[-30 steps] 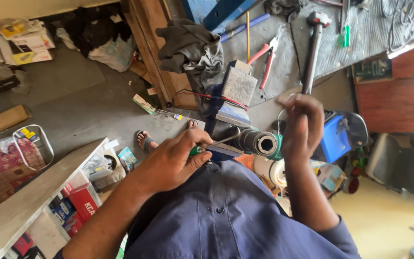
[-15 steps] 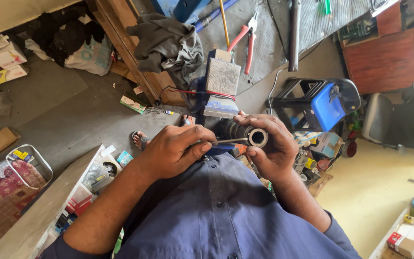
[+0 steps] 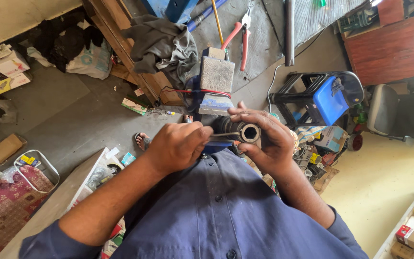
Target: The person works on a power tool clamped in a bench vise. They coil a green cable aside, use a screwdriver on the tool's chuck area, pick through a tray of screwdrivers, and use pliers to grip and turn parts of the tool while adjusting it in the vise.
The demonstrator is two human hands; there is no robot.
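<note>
Right hand (image 3: 267, 139) is wrapped closed around a dark ribbed cylinder (image 3: 238, 130), hollow end facing the camera, held at chest height just in front of a grey metal block (image 3: 216, 76). Left hand (image 3: 178, 146) is pinched shut on a thin metal tool (image 3: 225, 135), apparently a pick or screwdriver; its tip meets the cylinder's rim. Red-handled pliers (image 3: 238, 41) lie on the floor beyond.

You get soft, even daylight with faint shadows; the yellow floor (image 3: 384, 192) at right is brightest. Your view bends at the edges, and focus stays sharp with no motion blur.
</note>
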